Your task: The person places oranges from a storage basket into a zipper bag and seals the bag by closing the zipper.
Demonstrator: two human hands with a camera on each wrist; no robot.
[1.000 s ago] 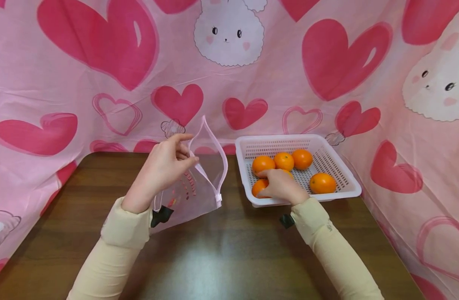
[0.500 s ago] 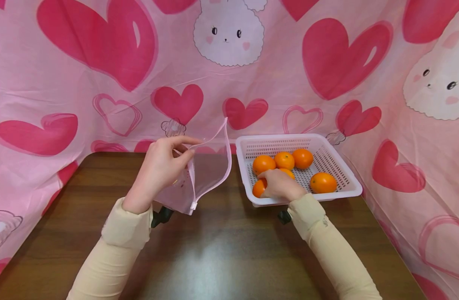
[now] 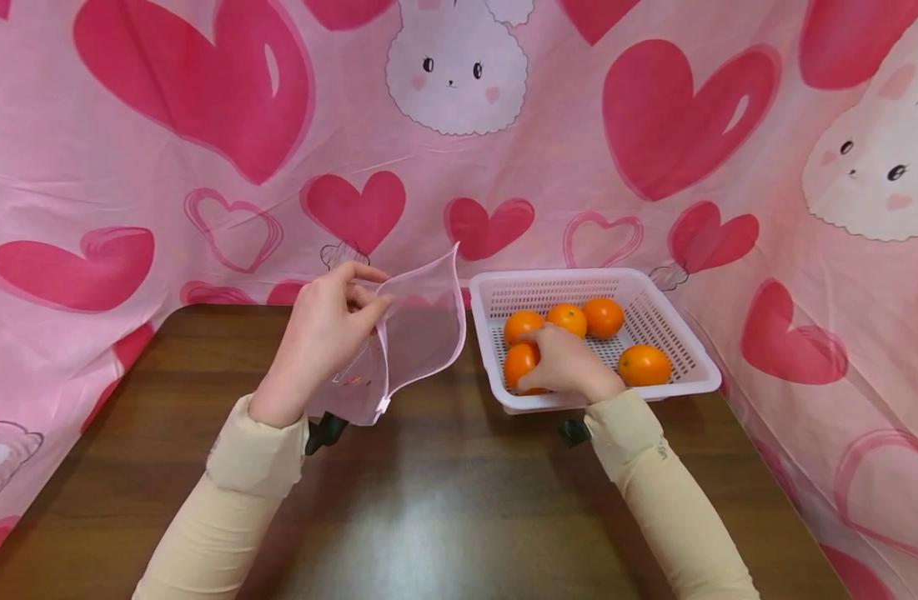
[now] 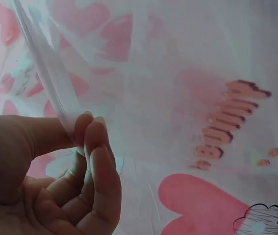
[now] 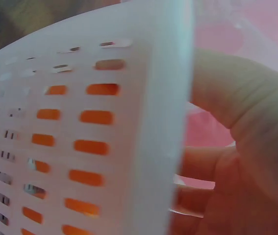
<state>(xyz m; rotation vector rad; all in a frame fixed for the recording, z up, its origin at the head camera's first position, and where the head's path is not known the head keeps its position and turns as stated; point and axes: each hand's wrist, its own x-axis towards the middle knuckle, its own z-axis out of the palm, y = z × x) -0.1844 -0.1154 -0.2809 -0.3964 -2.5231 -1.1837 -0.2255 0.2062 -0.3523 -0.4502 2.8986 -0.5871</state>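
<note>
My left hand (image 3: 331, 329) pinches one side of the mouth of a clear zip bag (image 3: 421, 321), which hangs with its mouth spread toward the basket. In the left wrist view, thumb and fingertips meet on the bag's edge (image 4: 55, 78), beside raised red lettering (image 4: 232, 120). My right hand (image 3: 571, 362) reaches over the near wall of a white slotted basket (image 3: 489, 367), its thumb and fingers curled round the front-left orange (image 3: 520, 364). In the right wrist view, the basket wall (image 5: 165, 117) hides the fingertips, and orange skin (image 5: 97, 117) shows through the slots.
Further oranges lie in the basket: one at the left (image 3: 523, 325), two along the back (image 3: 567, 319) (image 3: 604, 317), and one at the right (image 3: 644, 365). Brown wooden table (image 3: 428, 517) lies under everything. A pink heart-patterned cloth (image 3: 564, 150) hangs close behind and at both sides.
The bag has turned in my left hand, its mouth widening and its slider swinging left. My right hand has shifted slightly over the front-left orange, which now shows more and sits a little further back.
</note>
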